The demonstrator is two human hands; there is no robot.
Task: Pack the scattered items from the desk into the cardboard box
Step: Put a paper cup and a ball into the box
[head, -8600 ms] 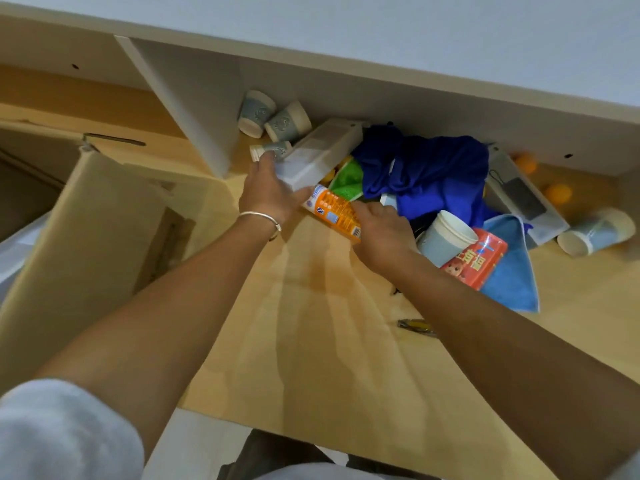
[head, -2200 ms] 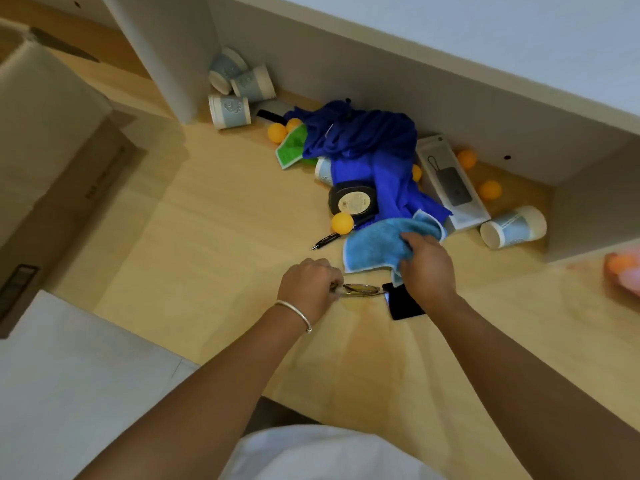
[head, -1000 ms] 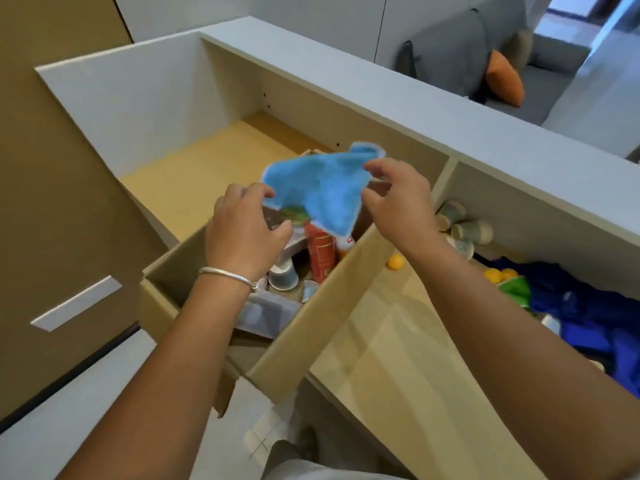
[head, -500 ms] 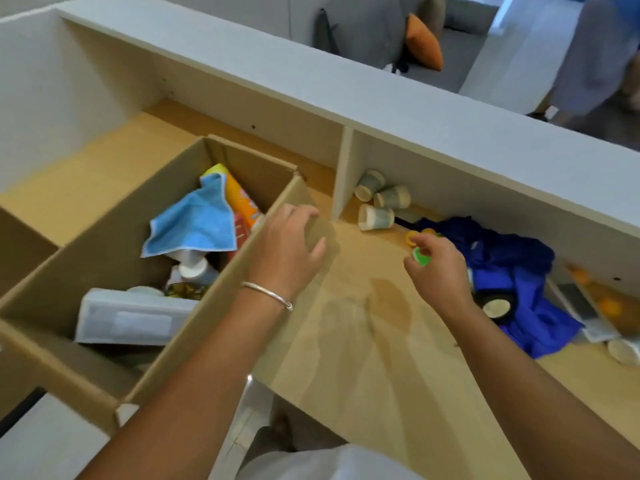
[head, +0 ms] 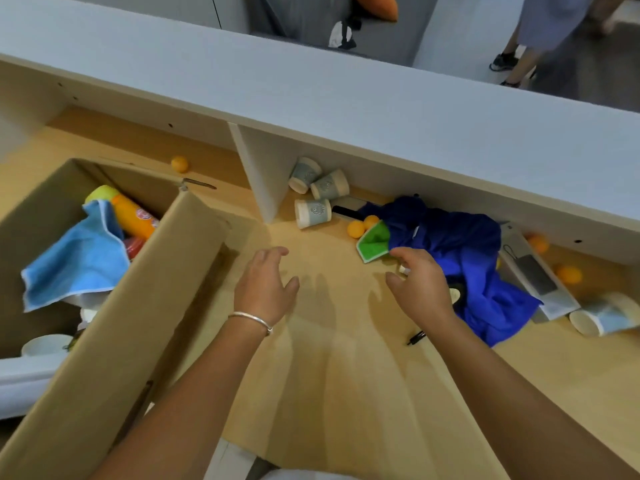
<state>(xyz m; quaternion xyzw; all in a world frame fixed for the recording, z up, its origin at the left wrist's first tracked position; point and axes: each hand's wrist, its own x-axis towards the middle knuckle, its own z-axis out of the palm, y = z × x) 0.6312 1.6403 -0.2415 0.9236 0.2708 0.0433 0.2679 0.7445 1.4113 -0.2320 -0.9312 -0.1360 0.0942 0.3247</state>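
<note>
The left hand [head: 265, 287] hovers palm down over bare bench [head: 332, 375], fingers spread, its grip released and holding nothing; a silver bracelet [head: 250, 319] circles the wrist. The right hand [head: 420, 289] is also loose and empty, fingers curled slightly, with its fingertips just short of the green cloth [head: 374, 242] at its 11 o'clock. Both forearms reach in from 6 o'clock.

At 3 o'clock of the right hand lies the crumpled dark blue garment [head: 460, 258], partly covering a round black item that I cannot identify. A black pen [head: 416, 338] lies near the right wrist. Two orange balls [head: 356, 229] sit touching the green cloth's far edge, and three paper cups [head: 313, 212] lie tipped over at 12 o'clock beside the shelf divider [head: 256, 171]. A white flat package [head: 535, 275] and another tipped cup [head: 602, 317] lie at 3 o'clock, near more orange balls.

The cardboard box [head: 114, 327] stands at 9 o'clock, its near wall just beside the left hand. Inside are a light blue cloth [head: 74, 261], an orange bottle [head: 133, 216] and white items. The middle of the bench between the hands is open.
</note>
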